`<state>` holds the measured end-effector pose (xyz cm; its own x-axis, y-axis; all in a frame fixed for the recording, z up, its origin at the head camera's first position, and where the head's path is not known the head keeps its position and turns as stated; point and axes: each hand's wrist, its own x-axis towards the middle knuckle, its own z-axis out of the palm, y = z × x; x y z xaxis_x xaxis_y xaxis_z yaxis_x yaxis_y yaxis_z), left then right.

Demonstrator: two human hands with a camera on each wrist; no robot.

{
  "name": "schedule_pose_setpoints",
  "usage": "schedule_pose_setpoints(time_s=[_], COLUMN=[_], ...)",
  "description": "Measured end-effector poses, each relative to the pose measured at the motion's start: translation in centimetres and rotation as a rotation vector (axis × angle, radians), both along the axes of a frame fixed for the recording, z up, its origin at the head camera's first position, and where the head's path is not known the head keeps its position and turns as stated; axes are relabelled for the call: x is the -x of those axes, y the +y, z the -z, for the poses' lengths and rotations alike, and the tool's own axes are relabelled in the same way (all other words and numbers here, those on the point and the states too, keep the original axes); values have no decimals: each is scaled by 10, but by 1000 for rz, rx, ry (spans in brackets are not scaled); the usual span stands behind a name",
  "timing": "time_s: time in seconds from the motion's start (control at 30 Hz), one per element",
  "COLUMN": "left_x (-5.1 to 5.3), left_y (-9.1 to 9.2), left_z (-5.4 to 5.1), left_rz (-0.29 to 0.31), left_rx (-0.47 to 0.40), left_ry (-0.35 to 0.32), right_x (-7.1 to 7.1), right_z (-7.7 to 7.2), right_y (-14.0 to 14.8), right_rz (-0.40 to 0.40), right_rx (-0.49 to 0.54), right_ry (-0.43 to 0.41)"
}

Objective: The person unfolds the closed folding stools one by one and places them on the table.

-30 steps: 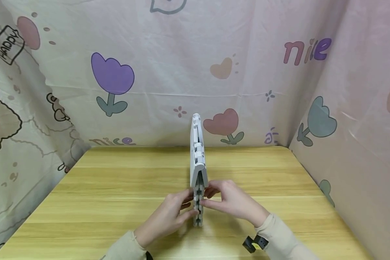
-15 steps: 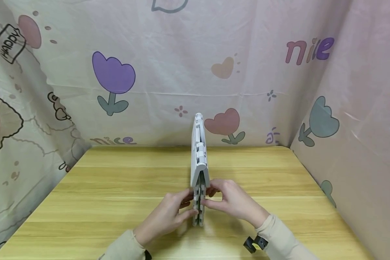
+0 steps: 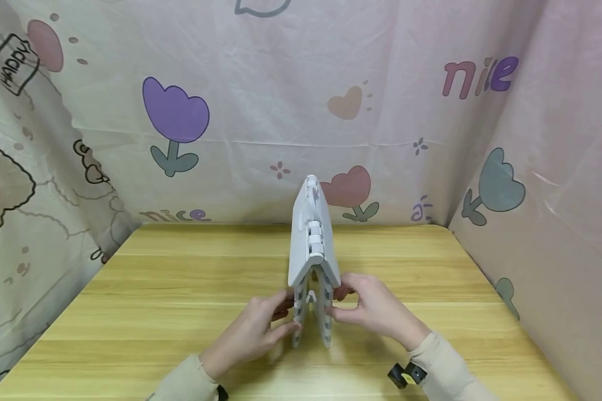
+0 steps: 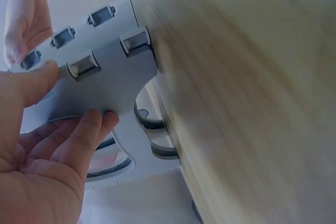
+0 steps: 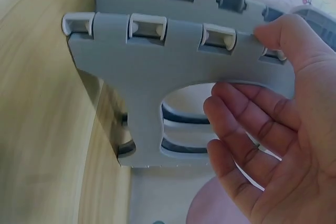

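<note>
A pale grey plastic folding step stool (image 3: 301, 245) stands on edge at the table's middle, its ridged top folded to a peak. Its two leg panels are spread a little apart at the near end. My left hand (image 3: 251, 331) grips the left panel, thumb on the near edge and fingers at its cutout, as the left wrist view shows on the stool's panel (image 4: 118, 72). On the other side my right hand (image 3: 376, 306) holds the right panel (image 5: 142, 72), thumb over the hinge-notched edge and fingertips at the arched opening. The stool's far end is hidden.
The wooden table (image 3: 180, 278) spreads to both sides of the stool. A printed cloth (image 3: 261, 111) hangs behind it and along both sides. A small black device (image 3: 406, 375) sits at the right wrist.
The two panels, nearly together before, have parted, and the folded top has widened. My right hand has moved right and my left hand slightly left, each still holding its panel.
</note>
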<state>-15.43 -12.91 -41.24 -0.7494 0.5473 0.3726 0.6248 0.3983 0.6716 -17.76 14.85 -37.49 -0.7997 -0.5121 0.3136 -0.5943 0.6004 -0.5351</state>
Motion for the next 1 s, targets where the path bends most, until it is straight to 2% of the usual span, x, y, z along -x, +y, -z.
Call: schedule_pose_setpoints(time_s=[0.27,0.53,1.0], left_x=[1,0,-3], left_y=[-4,-11,-25], left_z=[-2,-1,-3], left_rz=[11,-28,-45], left_rx=[4,39,61], left_ry=[2,40,60], right_x=[2,4,7], right_z=[3,4,4], right_y=[17,29,33], right_rz=[1,-25,-9], right_rx=[11,18,-1], right_ry=[52,94,122])
